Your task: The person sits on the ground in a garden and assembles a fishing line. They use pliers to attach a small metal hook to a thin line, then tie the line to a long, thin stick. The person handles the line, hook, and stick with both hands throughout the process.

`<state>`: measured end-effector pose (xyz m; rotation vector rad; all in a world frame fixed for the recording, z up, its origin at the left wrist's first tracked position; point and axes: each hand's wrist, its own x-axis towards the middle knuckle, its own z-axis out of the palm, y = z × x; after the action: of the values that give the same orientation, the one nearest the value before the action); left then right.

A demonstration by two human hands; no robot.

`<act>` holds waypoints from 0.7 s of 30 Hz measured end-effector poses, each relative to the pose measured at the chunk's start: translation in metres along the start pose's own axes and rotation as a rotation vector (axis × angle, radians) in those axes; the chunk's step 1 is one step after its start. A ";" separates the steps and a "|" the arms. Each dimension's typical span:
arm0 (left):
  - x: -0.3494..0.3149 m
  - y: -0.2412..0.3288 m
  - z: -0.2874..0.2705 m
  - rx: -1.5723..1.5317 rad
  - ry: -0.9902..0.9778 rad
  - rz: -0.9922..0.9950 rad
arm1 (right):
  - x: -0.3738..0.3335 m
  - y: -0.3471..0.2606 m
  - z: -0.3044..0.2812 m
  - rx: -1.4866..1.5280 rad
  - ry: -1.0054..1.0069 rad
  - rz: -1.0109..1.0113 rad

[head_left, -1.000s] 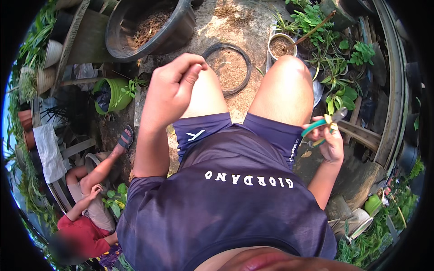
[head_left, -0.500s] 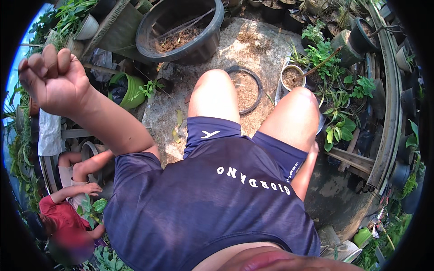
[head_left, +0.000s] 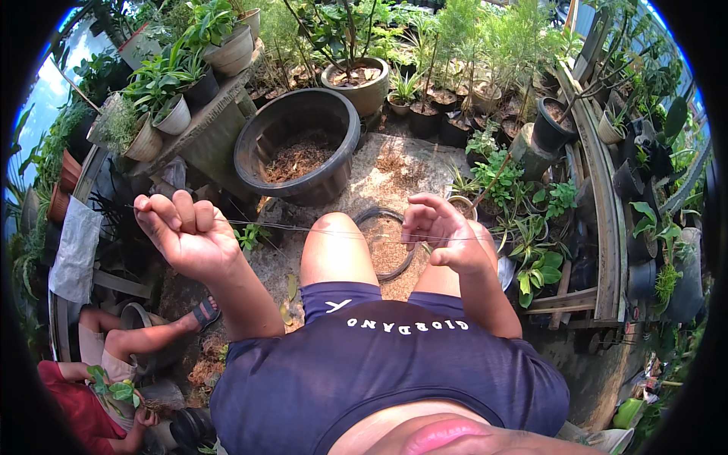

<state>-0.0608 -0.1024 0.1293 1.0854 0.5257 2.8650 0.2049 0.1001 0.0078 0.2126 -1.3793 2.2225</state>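
Note:
In front of my chest my left hand (head_left: pixel 189 239) is closed, its fingers pinching thin dark wire (head_left: pixel 288 227). The strands stretch rightward above my knees to my right hand (head_left: pixel 459 239). There the fingers are loosely curved and apart, with the thumb away from them, and the wire passes across them. A coil of dark wire or thin tubing (head_left: pixel 379 213) lies on the ground between my knees, partly hidden by my right hand.
Ahead stands a large black pot (head_left: pixel 353 152) with dry brown matter inside. Potted plants (head_left: pixel 447 125) crowd the back. A wooden rail frame (head_left: pixel 607 250) borders the right. At lower left a person in red (head_left: pixel 64 409) handles a leafy plant (head_left: pixel 121 389).
My left hand has come down and inward from its raised place at far left. My right hand has risen from beside my right thigh to above my knee. The view has tilted upward.

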 end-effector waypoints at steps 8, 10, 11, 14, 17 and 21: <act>-0.014 0.009 -0.041 0.253 0.261 0.016 | 0.018 0.002 0.016 -0.131 0.325 -0.196; -0.017 0.007 -0.056 0.251 0.242 0.008 | 0.025 -0.003 0.013 -0.100 0.356 -0.213; -0.022 0.002 -0.061 0.254 0.275 -0.001 | 0.025 -0.005 0.014 -0.062 0.340 -0.226; -0.032 -0.020 -0.077 0.273 0.353 -0.014 | 0.029 -0.016 0.017 0.061 0.358 -0.246; -0.049 -0.037 -0.093 0.204 0.278 -0.111 | 0.039 -0.021 0.016 -0.073 0.410 -0.332; -0.065 -0.074 -0.114 0.522 0.577 -0.425 | 0.052 -0.035 0.003 -0.418 0.518 -0.460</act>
<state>-0.0922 -0.0768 -0.0154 0.0829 1.3901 2.6605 0.1770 0.1278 0.0572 -0.1712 -1.2989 1.4412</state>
